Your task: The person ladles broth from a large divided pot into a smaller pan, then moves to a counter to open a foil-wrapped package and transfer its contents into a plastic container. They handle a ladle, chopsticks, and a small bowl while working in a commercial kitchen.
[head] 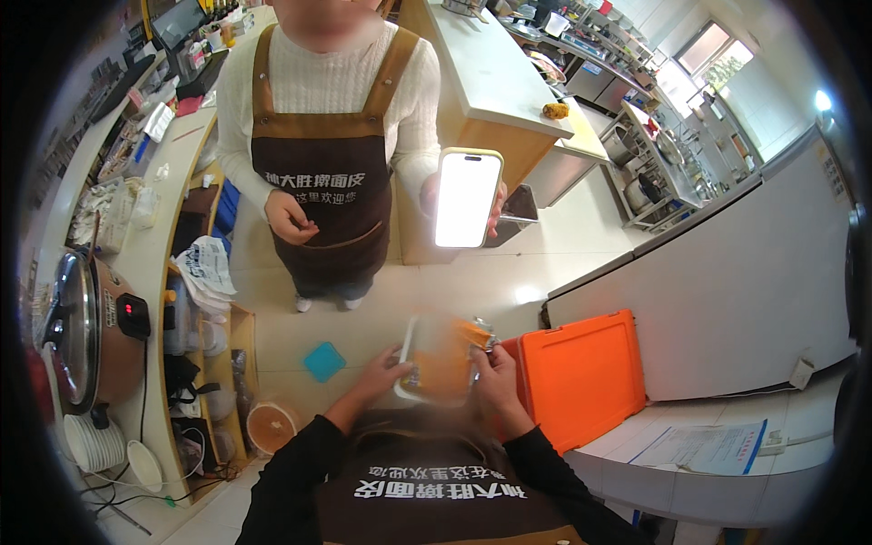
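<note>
My left hand (pixel 390 373) grips the left rim of a shallow white tray (pixel 405 340) in front of my apron. Something flat and orange (pixel 439 371) lies in the tray; a blurred patch hides much of it. At the tray's far right corner, my right hand (pixel 499 377) pinches an orange and silver foil-like packet (pixel 477 335) between thumb and fingers. Whether that packet is joined to the orange contents, I cannot tell. Just right of my right hand stands a bright orange plastic box (pixel 579 378) with a lid.
Facing me, a person in a brown apron (pixel 320 163) holds out a lit phone (pixel 469 197). Left, a shelved counter (pixel 160 286) bears an electric cooker (pixel 102 327) and white bowls (pixel 95 443). A round bin (pixel 271 426) and blue mat (pixel 324 361) are on the floor. A large white appliance (pixel 715 293) stands right.
</note>
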A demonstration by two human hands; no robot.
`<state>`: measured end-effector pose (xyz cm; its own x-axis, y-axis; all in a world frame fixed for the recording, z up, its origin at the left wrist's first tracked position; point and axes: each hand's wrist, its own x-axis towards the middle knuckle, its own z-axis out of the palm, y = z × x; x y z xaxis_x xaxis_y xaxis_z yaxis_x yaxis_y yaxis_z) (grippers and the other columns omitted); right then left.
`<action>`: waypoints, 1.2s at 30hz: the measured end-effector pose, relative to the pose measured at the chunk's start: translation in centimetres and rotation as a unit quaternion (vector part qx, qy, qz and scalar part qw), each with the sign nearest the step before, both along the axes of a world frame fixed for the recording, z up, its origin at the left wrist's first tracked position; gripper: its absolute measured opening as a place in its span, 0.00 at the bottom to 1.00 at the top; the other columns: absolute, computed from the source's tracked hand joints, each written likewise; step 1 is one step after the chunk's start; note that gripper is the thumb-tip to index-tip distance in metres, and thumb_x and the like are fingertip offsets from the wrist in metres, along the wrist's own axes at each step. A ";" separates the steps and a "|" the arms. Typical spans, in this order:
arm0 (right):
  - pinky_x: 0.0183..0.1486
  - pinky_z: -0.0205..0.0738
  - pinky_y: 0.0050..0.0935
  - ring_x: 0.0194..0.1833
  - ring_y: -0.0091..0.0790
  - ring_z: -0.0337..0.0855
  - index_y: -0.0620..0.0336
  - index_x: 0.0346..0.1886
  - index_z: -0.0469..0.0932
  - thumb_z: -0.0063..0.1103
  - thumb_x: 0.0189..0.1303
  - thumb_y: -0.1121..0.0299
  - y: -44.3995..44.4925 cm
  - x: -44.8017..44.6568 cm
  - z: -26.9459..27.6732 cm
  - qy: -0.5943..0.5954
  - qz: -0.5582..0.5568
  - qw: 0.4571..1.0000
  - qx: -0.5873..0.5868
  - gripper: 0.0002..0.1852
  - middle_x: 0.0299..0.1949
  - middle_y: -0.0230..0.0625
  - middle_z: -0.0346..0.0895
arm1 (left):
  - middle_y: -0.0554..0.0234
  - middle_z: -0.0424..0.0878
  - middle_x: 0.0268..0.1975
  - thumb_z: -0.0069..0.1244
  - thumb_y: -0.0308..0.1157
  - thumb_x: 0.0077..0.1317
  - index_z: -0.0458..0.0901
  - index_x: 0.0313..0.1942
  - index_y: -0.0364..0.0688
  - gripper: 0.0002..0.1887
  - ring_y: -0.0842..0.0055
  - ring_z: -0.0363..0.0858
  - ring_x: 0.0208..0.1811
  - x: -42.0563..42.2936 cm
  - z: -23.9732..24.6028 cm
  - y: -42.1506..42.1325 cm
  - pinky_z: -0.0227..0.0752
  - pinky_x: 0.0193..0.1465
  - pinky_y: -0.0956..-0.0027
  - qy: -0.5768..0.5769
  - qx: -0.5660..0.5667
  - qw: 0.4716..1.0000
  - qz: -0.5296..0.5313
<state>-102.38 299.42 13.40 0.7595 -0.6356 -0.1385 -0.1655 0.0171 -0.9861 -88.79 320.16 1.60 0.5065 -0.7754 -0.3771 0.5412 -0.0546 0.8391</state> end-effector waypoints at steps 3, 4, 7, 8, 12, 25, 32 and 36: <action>0.56 0.75 0.25 0.49 0.21 0.82 0.67 0.59 0.79 0.57 0.77 0.72 -1.1 -1.9 0.4 -0.004 -0.013 0.999 0.044 0.13 0.49 0.30 0.84 | 0.53 0.82 0.58 0.58 0.34 0.74 0.64 0.75 0.37 0.34 0.73 0.83 0.56 -0.3 -1.2 -1.8 0.78 0.60 0.67 -0.011 0.008 1.000 -0.018; 0.57 0.75 0.25 0.50 0.22 0.82 0.67 0.59 0.78 0.56 0.78 0.72 -1.8 -2.6 0.6 -0.009 -0.010 1.000 0.026 0.13 0.50 0.31 0.84 | 0.54 0.81 0.59 0.58 0.33 0.74 0.64 0.76 0.38 0.34 0.74 0.82 0.56 -0.4 -1.6 -2.7 0.78 0.60 0.67 -0.005 0.023 0.999 -0.028; 0.57 0.75 0.25 0.52 0.22 0.82 0.66 0.60 0.78 0.55 0.79 0.71 -4.0 -4.6 1.6 -0.032 -0.030 0.997 -0.063 0.13 0.51 0.32 0.84 | 0.52 0.81 0.60 0.58 0.34 0.74 0.63 0.76 0.37 0.34 0.73 0.82 0.57 -0.3 -1.4 -6.4 0.78 0.60 0.67 -0.115 0.108 0.982 -0.103; 0.56 0.75 0.26 0.51 0.22 0.81 0.66 0.60 0.78 0.55 0.79 0.71 -5.0 -5.5 2.1 -0.051 -0.036 0.996 -0.058 0.13 0.51 0.31 0.84 | 0.52 0.82 0.60 0.58 0.36 0.74 0.63 0.76 0.37 0.35 0.73 0.82 0.57 -0.7 -0.8 -7.5 0.78 0.60 0.66 -0.085 0.053 0.989 -0.107; 0.56 0.75 0.26 0.51 0.22 0.81 0.65 0.60 0.78 0.54 0.79 0.70 -9.4 -10.9 4.3 -0.088 -0.096 0.989 -0.072 0.13 0.51 0.32 0.84 | 0.49 0.83 0.60 0.58 0.42 0.75 0.62 0.77 0.36 0.37 0.71 0.83 0.57 -3.4 2.7 -13.5 0.77 0.60 0.62 -0.167 0.065 0.972 -0.152; 0.55 0.76 0.30 0.51 0.28 0.82 0.74 0.53 0.77 0.54 0.79 0.71 -18.0 -32.8 3.2 0.042 -0.372 0.913 -0.164 0.12 0.50 0.42 0.84 | 0.42 0.83 0.58 0.53 0.37 0.74 0.65 0.72 0.38 0.30 0.59 0.83 0.58 -18.7 -7.2 -35.2 0.77 0.61 0.58 -0.168 0.028 0.946 -0.275; 0.45 0.76 0.26 0.40 0.24 0.80 0.70 0.44 0.77 0.56 0.79 0.68 -19.1 -36.1 1.7 0.102 -0.405 0.890 -0.184 0.11 0.39 0.36 0.83 | 0.35 0.83 0.58 0.53 0.30 0.68 0.75 0.63 0.34 0.23 0.48 0.83 0.59 -22.6 -10.3 -40.1 0.77 0.59 0.52 -0.297 0.043 0.908 -0.291; 0.42 0.74 0.25 0.38 0.21 0.79 0.69 0.42 0.76 0.56 0.79 0.69 -20.6 -34.6 1.7 0.088 -0.372 0.907 -0.176 0.10 0.37 0.33 0.82 | 0.34 0.82 0.59 0.53 0.28 0.65 0.74 0.66 0.35 0.28 0.46 0.81 0.61 -22.4 -11.4 -40.0 0.77 0.61 0.52 -0.285 0.103 0.899 -0.317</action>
